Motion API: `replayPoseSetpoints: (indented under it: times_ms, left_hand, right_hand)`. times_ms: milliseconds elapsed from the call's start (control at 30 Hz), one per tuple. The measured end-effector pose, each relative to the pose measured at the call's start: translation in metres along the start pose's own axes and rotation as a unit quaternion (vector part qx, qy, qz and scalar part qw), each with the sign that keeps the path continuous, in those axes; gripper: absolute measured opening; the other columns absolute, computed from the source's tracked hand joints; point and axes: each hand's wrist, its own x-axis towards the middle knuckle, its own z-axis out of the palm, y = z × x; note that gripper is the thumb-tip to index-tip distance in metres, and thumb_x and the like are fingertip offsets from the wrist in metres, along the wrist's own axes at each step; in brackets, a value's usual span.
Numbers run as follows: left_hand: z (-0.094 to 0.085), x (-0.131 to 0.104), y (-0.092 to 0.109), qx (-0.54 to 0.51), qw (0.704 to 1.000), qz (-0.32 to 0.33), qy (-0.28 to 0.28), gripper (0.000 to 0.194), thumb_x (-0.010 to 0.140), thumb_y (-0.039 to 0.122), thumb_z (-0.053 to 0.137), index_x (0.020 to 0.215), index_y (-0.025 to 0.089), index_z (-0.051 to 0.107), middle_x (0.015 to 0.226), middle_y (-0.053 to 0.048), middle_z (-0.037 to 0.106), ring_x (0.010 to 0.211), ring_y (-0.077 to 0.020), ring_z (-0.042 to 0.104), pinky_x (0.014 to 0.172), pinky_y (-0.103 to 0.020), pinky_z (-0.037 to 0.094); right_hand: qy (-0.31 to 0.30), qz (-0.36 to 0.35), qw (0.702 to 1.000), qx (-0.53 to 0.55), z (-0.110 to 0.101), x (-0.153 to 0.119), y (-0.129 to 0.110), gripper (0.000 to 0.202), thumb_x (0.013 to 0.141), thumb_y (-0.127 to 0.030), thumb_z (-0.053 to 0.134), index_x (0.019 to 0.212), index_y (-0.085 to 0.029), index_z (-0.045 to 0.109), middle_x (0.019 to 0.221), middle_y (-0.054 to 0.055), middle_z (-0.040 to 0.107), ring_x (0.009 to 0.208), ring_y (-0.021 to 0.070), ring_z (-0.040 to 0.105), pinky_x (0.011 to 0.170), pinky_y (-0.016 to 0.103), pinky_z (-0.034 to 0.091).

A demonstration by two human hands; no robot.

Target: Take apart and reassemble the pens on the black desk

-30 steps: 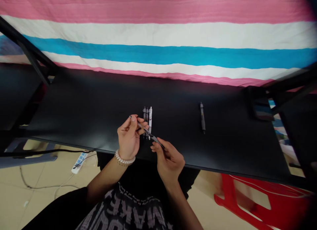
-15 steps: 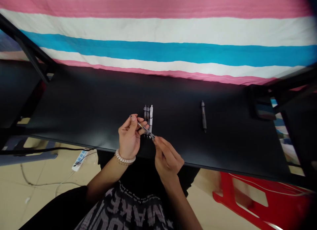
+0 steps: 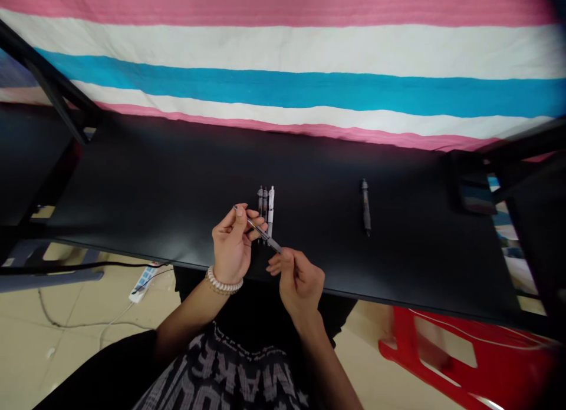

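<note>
- Around the white pen (image 3: 271,205), what's on your feed?

- I've got the held pen (image 3: 266,237) slanting across the white pen's near end in my view. Gap between the two: can't judge remotely.

- Hands?

- Left hand (image 3: 232,248) sits left and nearside of the white pen, thumb and fingertips pinched on one end of the held pen, other fingers half curled. Right hand (image 3: 303,280) is right and nearside, thumb and fingers closed round the other end. Its grip hides that tip from me.

- Other pens?

- I count two dark pens (image 3: 262,199) side by side just left of the white pen, near ends mostly behind the left hand. Lone dark pen (image 3: 366,208) lies well right of it, roughly parallel. All on the black table (image 3: 316,180).

- Surroundings?

- Striped cloth (image 3: 283,92) beyond the white pen. Nearside left, floor level: power strip (image 3: 144,283). Nearside right: red plastic stool (image 3: 508,363).
</note>
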Motion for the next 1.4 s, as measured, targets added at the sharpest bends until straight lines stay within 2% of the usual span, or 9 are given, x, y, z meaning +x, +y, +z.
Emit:
replayPoseSetpoints:
  times_ms: [167,267,400,733,933,1000,1067,1167,1400]
  left_hand:
    - [-0.001,-0.001,0.001,0.006,0.999,0.0,-0.04,0.027,0.079,0.036,0.084,0.095,0.018,0.073,0.084,-0.001,0.072,0.073,-0.011,0.072,0.073,-0.026,0.064]
    - [-0.001,-0.001,0.006,0.021,0.994,-0.001,-0.105,0.024,0.08,0.036,0.083,0.092,0.018,0.072,0.081,0.0,0.07,0.07,-0.0112,0.07,0.07,-0.026,0.064]
    - [0.002,-0.001,0.011,0.023,0.991,-0.009,-0.135,0.021,0.083,0.034,0.081,0.093,0.018,0.071,0.078,0.001,0.064,0.067,-0.009,0.065,0.068,-0.023,0.06]
    - [0.001,-0.007,0.028,-0.086,0.981,-0.109,-0.133,0.014,0.091,0.03,0.053,0.083,0.022,0.062,0.05,0.01,0.018,0.04,-0.0075,0.012,0.036,-0.018,0.026]
    - [0.006,-0.003,0.019,-0.044,0.984,-0.113,-0.131,0.015,0.095,0.032,0.05,0.092,0.022,0.061,0.052,0.007,0.043,0.041,-0.008,0.04,0.042,-0.018,0.038]
    - [0.006,0.0,0.01,0.003,0.988,-0.06,-0.145,0.03,0.097,0.048,0.052,0.108,0.022,0.063,0.078,-0.002,0.067,0.068,-0.0122,0.065,0.063,-0.023,0.054]
    - [0.002,0.006,0.002,0.07,0.984,0.028,-0.161,0.046,0.094,0.059,0.055,0.125,0.026,0.059,0.121,-0.008,0.07,0.11,-0.0183,0.068,0.096,-0.032,0.054]
    - [-0.012,0.015,-0.003,0.254,0.949,0.104,-0.152,0.041,0.097,0.051,0.057,0.13,0.026,0.06,0.14,-0.01,0.062,0.128,-0.0225,0.06,0.112,-0.041,0.044]
    - [-0.035,0.021,0.001,0.568,0.744,0.266,-0.231,0.028,0.093,0.026,0.063,0.12,0.023,0.068,0.134,-0.012,0.064,0.124,-0.0262,0.061,0.11,-0.052,0.046]
  right_hand:
    - [-0.034,0.142,0.983,0.116,0.0,0.002,-0.008,0.032,0.095,-0.048,0.062,0.086,-0.019,0.07,0.06,0.0,0.07,0.042,0.0108,0.062,0.041,0.02,0.05]
    - [-0.085,0.29,0.912,0.279,0.002,0.002,-0.013,0.045,0.094,-0.057,0.059,0.072,-0.018,0.064,0.039,-0.008,0.05,0.024,0.0038,0.032,0.027,0.016,0.023]
    - [-0.117,0.355,0.851,0.368,0.008,-0.003,-0.019,0.049,0.088,-0.063,0.064,0.07,-0.018,0.06,0.037,-0.01,0.044,0.024,0.0022,0.024,0.027,0.015,0.018]
    - [-0.092,0.167,0.965,0.178,0.021,-0.033,-0.017,0.029,0.101,-0.043,0.053,0.09,-0.018,0.063,0.056,-0.004,0.061,0.038,0.0069,0.052,0.038,0.016,0.037]
    - [-0.082,0.098,0.987,0.1,0.012,-0.028,-0.011,0.025,0.102,-0.035,0.051,0.088,-0.018,0.063,0.057,-0.004,0.063,0.04,0.008,0.055,0.042,0.018,0.042]
    - [-0.046,0.1,0.992,0.064,0.005,-0.023,-0.007,0.027,0.102,-0.036,0.05,0.088,-0.018,0.064,0.056,-0.004,0.063,0.04,0.0086,0.056,0.043,0.018,0.043]
    - [0.023,0.111,0.994,-0.001,-0.006,-0.015,0.003,0.03,0.101,-0.041,0.052,0.088,-0.018,0.065,0.057,-0.003,0.063,0.043,0.0102,0.058,0.048,0.02,0.046]
    - [0.146,0.113,0.972,-0.149,-0.03,0.005,0.024,0.039,0.097,-0.051,0.053,0.09,-0.016,0.068,0.062,0.001,0.066,0.054,0.015,0.062,0.057,0.026,0.048]
    - [0.202,0.02,0.905,-0.373,-0.063,0.033,0.051,0.053,0.097,-0.051,0.054,0.128,-0.009,0.063,0.116,0.022,0.063,0.111,0.0354,0.057,0.098,0.056,0.044]
